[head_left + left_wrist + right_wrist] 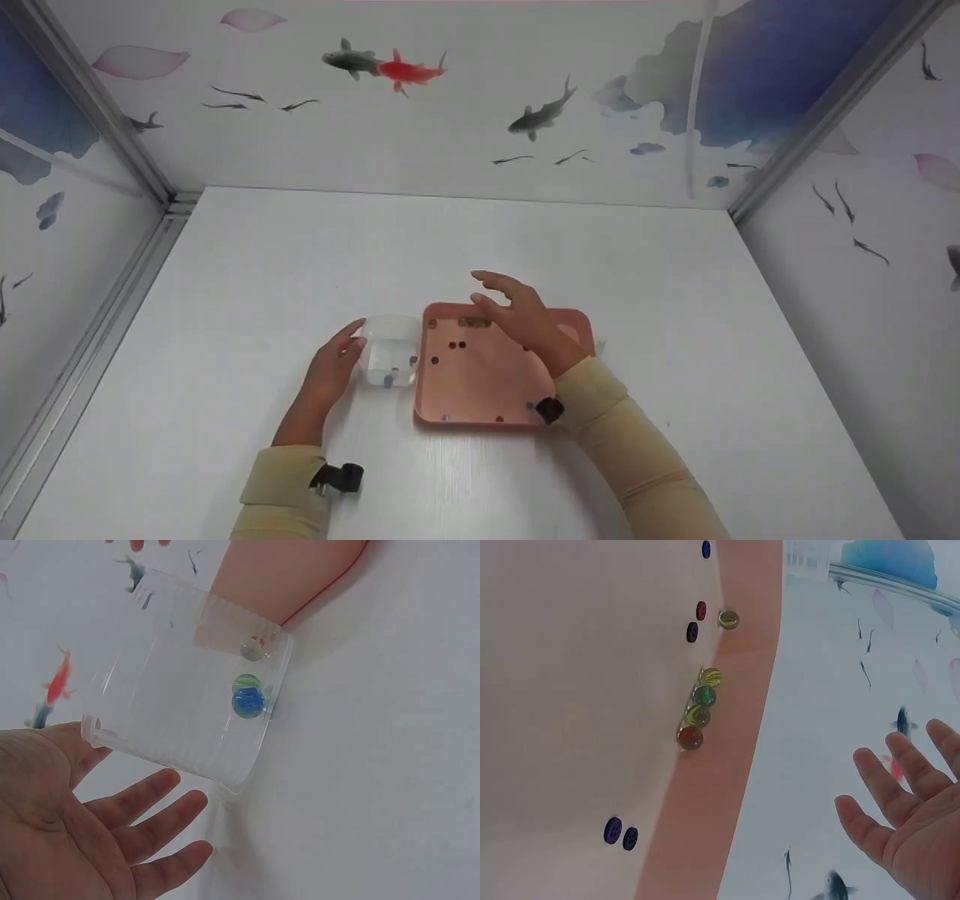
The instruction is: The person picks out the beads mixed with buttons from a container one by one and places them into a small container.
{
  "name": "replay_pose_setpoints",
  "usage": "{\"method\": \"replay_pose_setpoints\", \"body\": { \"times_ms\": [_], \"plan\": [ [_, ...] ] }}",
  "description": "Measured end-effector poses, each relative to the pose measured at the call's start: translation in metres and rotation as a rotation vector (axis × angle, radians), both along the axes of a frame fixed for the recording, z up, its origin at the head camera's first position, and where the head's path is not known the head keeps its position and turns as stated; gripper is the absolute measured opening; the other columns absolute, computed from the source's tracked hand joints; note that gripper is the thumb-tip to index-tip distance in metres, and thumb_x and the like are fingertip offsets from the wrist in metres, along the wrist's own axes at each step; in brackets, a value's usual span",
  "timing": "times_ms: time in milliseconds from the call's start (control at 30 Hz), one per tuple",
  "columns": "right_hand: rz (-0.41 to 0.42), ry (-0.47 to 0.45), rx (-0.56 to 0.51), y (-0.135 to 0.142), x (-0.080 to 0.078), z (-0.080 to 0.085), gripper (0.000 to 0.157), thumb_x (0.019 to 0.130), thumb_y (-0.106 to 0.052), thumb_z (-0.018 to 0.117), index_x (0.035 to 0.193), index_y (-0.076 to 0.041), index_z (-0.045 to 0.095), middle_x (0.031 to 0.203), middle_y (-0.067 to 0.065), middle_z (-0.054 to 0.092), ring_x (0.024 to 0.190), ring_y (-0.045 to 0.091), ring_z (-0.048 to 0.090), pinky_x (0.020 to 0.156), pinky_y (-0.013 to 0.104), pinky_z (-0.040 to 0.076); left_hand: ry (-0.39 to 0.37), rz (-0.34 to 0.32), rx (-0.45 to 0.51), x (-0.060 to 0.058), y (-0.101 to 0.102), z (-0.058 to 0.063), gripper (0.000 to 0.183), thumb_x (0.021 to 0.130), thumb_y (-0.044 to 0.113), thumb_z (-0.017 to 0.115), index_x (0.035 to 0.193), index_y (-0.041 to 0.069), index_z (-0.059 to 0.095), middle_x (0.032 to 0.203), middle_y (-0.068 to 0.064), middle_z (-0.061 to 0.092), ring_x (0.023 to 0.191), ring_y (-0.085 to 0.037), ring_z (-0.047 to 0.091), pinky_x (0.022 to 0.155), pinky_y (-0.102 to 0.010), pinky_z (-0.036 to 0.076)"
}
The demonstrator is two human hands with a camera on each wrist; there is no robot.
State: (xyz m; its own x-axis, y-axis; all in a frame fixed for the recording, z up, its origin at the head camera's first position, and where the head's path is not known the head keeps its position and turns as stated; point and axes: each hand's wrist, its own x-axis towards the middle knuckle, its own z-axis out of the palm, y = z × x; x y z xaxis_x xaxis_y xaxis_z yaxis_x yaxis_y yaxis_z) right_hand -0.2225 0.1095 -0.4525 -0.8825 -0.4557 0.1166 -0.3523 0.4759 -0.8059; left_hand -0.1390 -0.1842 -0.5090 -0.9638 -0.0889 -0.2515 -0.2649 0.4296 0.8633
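Observation:
A clear plastic container (pixel 391 330) stands on the table just left of a pink tray (pixel 487 390). Low inside it lie a blue marble (pixel 248 702), a green one beside it and a pale marble (pixel 252 649). My left hand (pixel 332 369) is at the container's left side, fingers loosely extended along the wall rather than curled round it. Over the tray's far part hovers my right hand (pixel 521 315), fingers spread and holding nothing. Several marbles (pixel 697 716) line the tray's far wall, and small buttons (pixel 613 830) are scattered across its floor.
A white table (pixel 300 255) spreads beneath everything. White panels painted with fish (pixel 409 72) enclose it at the back and both sides. The right sleeve (pixel 600 397) covers part of the tray's right side.

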Motion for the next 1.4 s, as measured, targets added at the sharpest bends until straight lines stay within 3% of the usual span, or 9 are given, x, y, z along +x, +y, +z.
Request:
{"method": "replay_pose_setpoints", "body": {
  "times_ms": [300,533,1000,1167,1400],
  "plan": [
    [-0.013,0.004,-0.089,0.008,-0.004,-0.007,0.045,0.099,-0.030,0.055,0.140,-0.012,0.051,0.141,0.008,0.052,0.127,0.026,0.051,0.106,0.054,0.036,-0.020,0.001,-0.001,-0.001,-0.001,0.000,0.050,0.105,0.031,0.038,0.152,0.015,0.030,0.143,-0.023,0.045,0.134,-0.042,0.040,0.107,-0.056,0.035],
    [-0.033,-0.038,-0.144,0.011,-0.005,-0.009,0.044,0.099,-0.029,0.056,0.140,-0.013,0.052,0.140,0.007,0.054,0.126,0.025,0.051,0.104,0.047,0.040,-0.017,0.005,-0.020,-0.001,0.000,-0.001,0.049,0.105,0.030,0.039,0.152,0.016,0.031,0.142,-0.021,0.048,0.133,-0.040,0.041,0.108,-0.056,0.034],
    [-0.070,-0.125,-0.199,0.016,-0.010,-0.015,0.044,0.099,-0.024,0.056,0.138,-0.002,0.052,0.139,0.015,0.053,0.131,0.032,0.046,0.106,0.051,0.038,-0.038,0.017,-0.019,0.000,0.001,0.001,0.049,0.105,0.032,0.039,0.152,0.018,0.032,0.144,-0.020,0.045,0.135,-0.040,0.039,0.108,-0.056,0.034],
    [-0.086,-0.156,-0.192,0.018,-0.011,-0.016,0.044,0.098,-0.025,0.058,0.137,-0.005,0.053,0.135,0.012,0.056,0.123,0.028,0.053,0.104,0.050,0.040,-0.020,0.012,-0.013,0.000,0.001,0.002,0.048,0.105,0.030,0.039,0.151,0.016,0.032,0.141,-0.022,0.048,0.133,-0.042,0.040,0.108,-0.056,0.034],
    [-0.102,-0.128,-0.146,0.019,-0.011,-0.017,0.041,0.097,-0.026,0.061,0.134,-0.009,0.058,0.129,0.011,0.060,0.118,0.028,0.056,0.097,0.049,0.047,-0.013,0.010,-0.013,0.000,0.002,0.002,0.048,0.105,0.030,0.039,0.151,0.015,0.033,0.140,-0.023,0.048,0.132,-0.042,0.041,0.107,-0.056,0.035]
  ]
}}
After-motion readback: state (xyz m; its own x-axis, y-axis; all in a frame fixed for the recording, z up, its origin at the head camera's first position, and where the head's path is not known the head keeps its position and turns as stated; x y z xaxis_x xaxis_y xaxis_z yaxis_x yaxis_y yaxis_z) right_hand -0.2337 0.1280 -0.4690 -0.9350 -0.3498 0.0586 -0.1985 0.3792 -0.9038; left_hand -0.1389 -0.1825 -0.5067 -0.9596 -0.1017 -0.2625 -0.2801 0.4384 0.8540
